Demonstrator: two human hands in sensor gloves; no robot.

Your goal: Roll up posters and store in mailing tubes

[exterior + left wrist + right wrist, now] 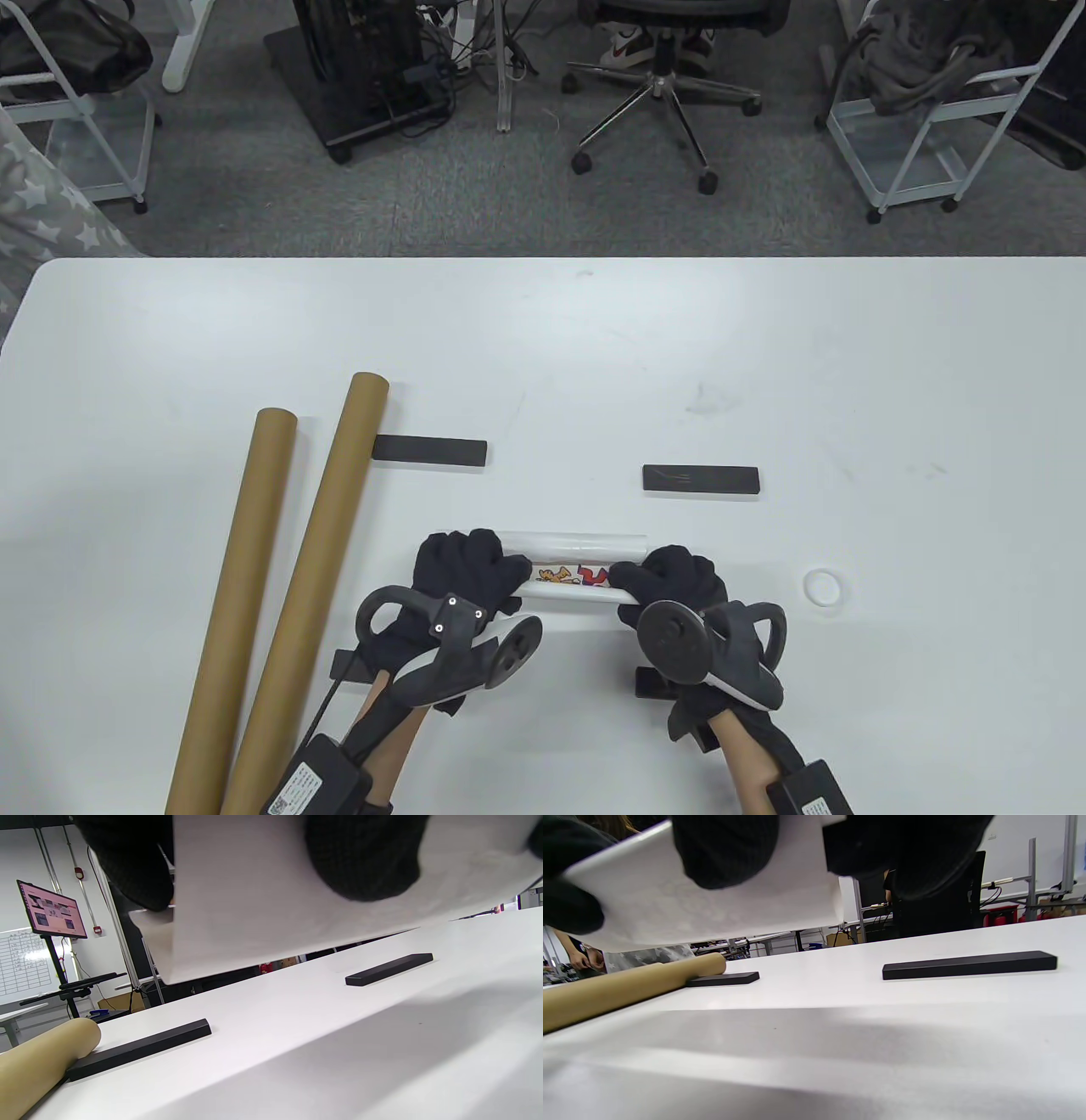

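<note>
You've got both hands' fingers [475,556] curled round the half-rolled white paper poster [570,577], brown cardboard mailing tubes [301,586] still unfilled.

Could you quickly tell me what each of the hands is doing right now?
Left hand: closed, gripping the left end of the rolled poster.
Right hand: closed, gripping its right end.

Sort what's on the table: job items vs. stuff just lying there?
Job:
- poster, partly rolled, gripped by left hand and right hand
- two cardboard tubes

Lying about:
- black bars, two more under the wrists
- white ring
</note>
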